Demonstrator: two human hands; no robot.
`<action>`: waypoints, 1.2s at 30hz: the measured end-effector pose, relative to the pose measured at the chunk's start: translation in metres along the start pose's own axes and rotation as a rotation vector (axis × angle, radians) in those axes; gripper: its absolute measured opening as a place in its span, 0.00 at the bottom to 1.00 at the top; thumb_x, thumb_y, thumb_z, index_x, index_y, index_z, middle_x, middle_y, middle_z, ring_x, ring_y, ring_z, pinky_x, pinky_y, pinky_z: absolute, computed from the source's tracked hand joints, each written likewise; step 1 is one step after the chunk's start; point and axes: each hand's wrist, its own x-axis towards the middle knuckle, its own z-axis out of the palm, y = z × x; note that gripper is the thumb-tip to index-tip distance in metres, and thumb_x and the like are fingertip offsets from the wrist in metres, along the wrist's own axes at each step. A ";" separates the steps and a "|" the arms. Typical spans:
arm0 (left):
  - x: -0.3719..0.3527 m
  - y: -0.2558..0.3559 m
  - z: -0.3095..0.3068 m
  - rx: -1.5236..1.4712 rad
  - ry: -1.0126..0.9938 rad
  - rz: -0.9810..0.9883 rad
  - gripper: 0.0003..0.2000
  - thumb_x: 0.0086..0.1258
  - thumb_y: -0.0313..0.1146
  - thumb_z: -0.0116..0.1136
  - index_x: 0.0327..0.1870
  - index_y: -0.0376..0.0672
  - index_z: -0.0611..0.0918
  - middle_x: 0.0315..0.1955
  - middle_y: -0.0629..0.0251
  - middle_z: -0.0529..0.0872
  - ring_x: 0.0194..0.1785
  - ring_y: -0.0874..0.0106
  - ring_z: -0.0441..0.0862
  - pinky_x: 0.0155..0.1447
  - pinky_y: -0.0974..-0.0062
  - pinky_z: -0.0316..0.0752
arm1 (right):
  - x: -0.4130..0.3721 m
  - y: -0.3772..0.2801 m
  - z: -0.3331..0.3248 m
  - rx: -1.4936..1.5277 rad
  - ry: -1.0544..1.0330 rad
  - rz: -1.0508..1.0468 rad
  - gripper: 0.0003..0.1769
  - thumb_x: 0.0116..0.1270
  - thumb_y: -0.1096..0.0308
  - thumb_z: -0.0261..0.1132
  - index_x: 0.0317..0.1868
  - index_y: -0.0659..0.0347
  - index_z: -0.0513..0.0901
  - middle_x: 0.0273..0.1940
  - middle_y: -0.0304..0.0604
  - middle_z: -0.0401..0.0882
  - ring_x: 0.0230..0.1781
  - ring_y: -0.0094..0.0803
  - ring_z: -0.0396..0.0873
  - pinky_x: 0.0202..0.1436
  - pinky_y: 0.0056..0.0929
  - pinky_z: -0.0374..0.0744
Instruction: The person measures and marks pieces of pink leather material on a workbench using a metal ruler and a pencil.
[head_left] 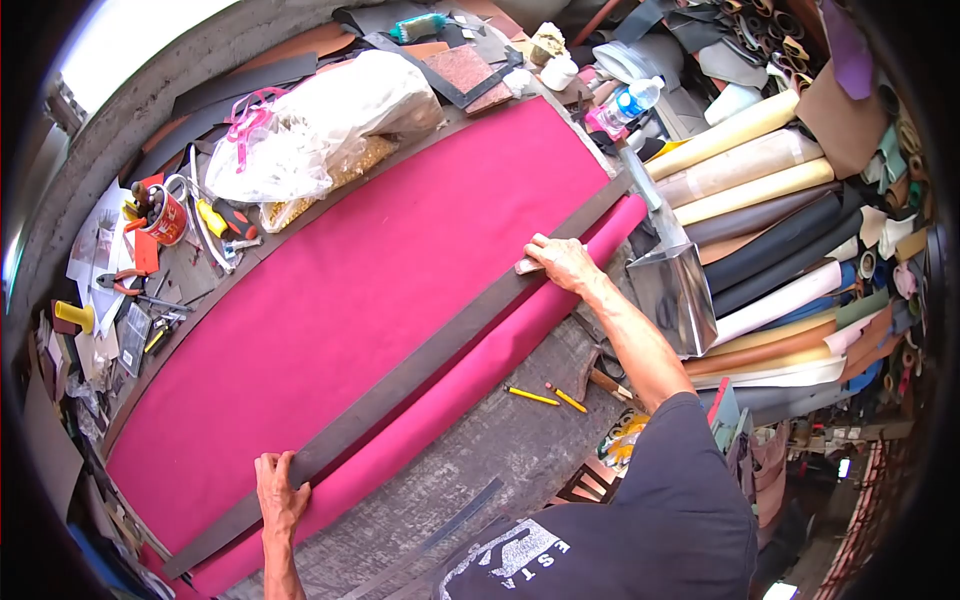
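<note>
The worn grey workbench (400, 545) is filling the middle of the view. Across it the magenta leather-like sheet (330, 290) is lying mostly flat, its near side curling into a loose roll (520, 335). The sheet is looking soft, limp and fairly light for its spread, so it is probably creasing or skewing easily if pulled from one corner; two widely separated holds, or a full lift by the roll, are seeming kinder to it.

The long dark straightedge (400, 375) is resting diagonally on the sheet, alongside the roll. It is looking stiff and flat, likely not fragile but awkward in its length and perhaps prone to sliding on the smooth surface; holds near both ends are suiting it best.

Beyond the sheet, a translucent plastic bag (350, 110) is slumping by its far edge.

The left hand (280, 500) is gripping the straightedge towards its lower-left end, fingers bending over the top. The right hand (563, 264) is resting on the upper part, its fingers closing on a small pale piece (527, 267), too small to identify.

Nearer the body, two yellow pencils (532, 396) are lying on bare bench, just beside a hammer's wooden handle (608, 384).
</note>
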 end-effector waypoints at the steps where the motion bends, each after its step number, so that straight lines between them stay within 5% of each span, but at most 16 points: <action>1: 0.000 0.001 0.004 0.001 0.001 0.007 0.31 0.40 0.19 0.70 0.53 0.38 0.79 0.43 0.54 0.75 0.49 0.54 0.74 0.52 0.58 0.73 | -0.002 0.003 0.003 0.006 -0.006 0.003 0.08 0.65 0.68 0.63 0.44 0.57 0.76 0.41 0.43 0.76 0.42 0.47 0.83 0.37 0.46 0.80; 8: 0.002 0.009 0.004 0.022 -0.032 0.039 0.33 0.40 0.20 0.75 0.54 0.37 0.79 0.44 0.55 0.75 0.49 0.56 0.75 0.52 0.59 0.75 | -0.005 0.008 0.013 -0.030 -0.046 0.032 0.11 0.68 0.67 0.58 0.50 0.56 0.79 0.46 0.43 0.80 0.46 0.45 0.84 0.43 0.44 0.81; 12: -0.001 0.010 0.005 0.026 -0.066 -0.013 0.31 0.44 0.22 0.76 0.55 0.37 0.79 0.46 0.54 0.76 0.53 0.55 0.75 0.55 0.57 0.74 | -0.011 0.003 0.010 -0.079 -0.058 0.102 0.20 0.69 0.66 0.56 0.61 0.54 0.78 0.58 0.43 0.80 0.56 0.44 0.82 0.54 0.41 0.81; 15: -0.004 0.026 -0.022 0.191 0.194 0.126 0.29 0.53 0.23 0.71 0.60 0.38 0.78 0.56 0.52 0.76 0.65 0.52 0.72 0.66 0.54 0.69 | -0.024 0.005 0.021 -0.079 -0.087 0.138 0.25 0.72 0.70 0.52 0.69 0.53 0.74 0.69 0.43 0.74 0.67 0.41 0.75 0.66 0.39 0.77; 17: 0.000 0.032 -0.056 0.131 0.298 -0.037 0.27 0.60 0.25 0.67 0.64 0.41 0.78 0.62 0.51 0.75 0.70 0.51 0.68 0.70 0.54 0.64 | -0.022 -0.014 0.012 0.062 -0.001 0.133 0.24 0.73 0.72 0.52 0.68 0.49 0.76 0.68 0.43 0.75 0.64 0.43 0.78 0.64 0.39 0.79; 20: -0.044 -0.041 -0.041 0.115 0.440 -0.255 0.23 0.63 0.33 0.67 0.60 0.41 0.80 0.57 0.52 0.78 0.65 0.53 0.73 0.68 0.56 0.67 | -0.007 -0.057 0.017 0.019 0.063 -0.076 0.23 0.70 0.66 0.64 0.65 0.54 0.76 0.64 0.47 0.77 0.47 0.52 0.85 0.44 0.45 0.84; 26: -0.143 -0.153 -0.009 0.270 0.602 -0.842 0.25 0.66 0.39 0.63 0.62 0.36 0.76 0.63 0.46 0.70 0.70 0.45 0.64 0.72 0.48 0.60 | 0.008 -0.162 0.006 0.215 -0.050 -0.375 0.30 0.59 0.76 0.70 0.63 0.62 0.75 0.59 0.55 0.75 0.52 0.55 0.81 0.50 0.46 0.82; 36: -0.228 -0.327 -0.057 0.385 0.714 -0.958 0.24 0.66 0.40 0.64 0.60 0.37 0.78 0.56 0.48 0.78 0.62 0.49 0.73 0.64 0.52 0.69 | 0.013 -0.234 0.010 0.154 -0.141 -0.371 0.32 0.58 0.78 0.69 0.65 0.63 0.74 0.60 0.53 0.73 0.49 0.53 0.82 0.48 0.45 0.82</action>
